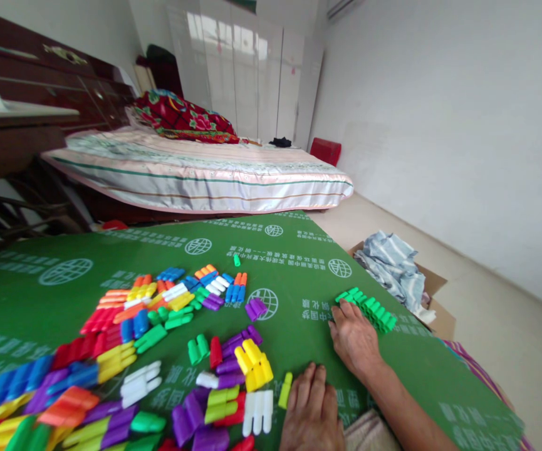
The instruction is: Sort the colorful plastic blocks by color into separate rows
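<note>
Connecting plastic building pieces with rounded, bullet-like prongs lie across a green printed board. My left hand (311, 407) rests flat at the near edge, fingers stretched forward, with nothing in it. Just left of it, by its fingers, is a lime-green piece (285, 390). Farther right, my right hand (355, 338) lies with its fingertips touching the left end of a row of green pieces (375, 312); its fingers look extended rather than wrapped round any piece. Left of my left hand lie a white piece (257, 412) and a yellow piece (254, 365).
A large mixed heap of coloured pieces (115, 313) spreads over the left of the green board (421, 376). One small green piece (237, 260) lies apart farther back. Beyond the board stands a bed (214, 178); a cardboard box with cloth (393, 266) sits at right.
</note>
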Tool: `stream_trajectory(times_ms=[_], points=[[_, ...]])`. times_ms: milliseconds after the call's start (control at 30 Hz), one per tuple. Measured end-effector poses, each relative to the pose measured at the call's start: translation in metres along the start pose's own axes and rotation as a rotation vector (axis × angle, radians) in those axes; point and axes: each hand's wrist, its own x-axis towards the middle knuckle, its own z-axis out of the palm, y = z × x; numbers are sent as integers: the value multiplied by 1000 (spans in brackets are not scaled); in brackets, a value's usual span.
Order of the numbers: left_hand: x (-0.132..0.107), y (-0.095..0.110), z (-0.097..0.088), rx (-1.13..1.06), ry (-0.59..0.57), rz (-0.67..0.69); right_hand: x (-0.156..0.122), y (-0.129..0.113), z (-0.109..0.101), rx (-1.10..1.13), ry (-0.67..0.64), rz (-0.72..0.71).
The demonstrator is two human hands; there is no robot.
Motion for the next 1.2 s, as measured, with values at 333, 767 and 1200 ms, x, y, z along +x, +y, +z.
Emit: stream_trajectory(times_ms=[333,767,1200], points=[[0,0,-2,21,-20,18,0,0,-2,6,-7,2],[2,5,-6,6,-10,-11,9,7,-5,-26,0,1],[-1,17,-9,36,-195,-30,6,17,-2,-109,-22,-66]])
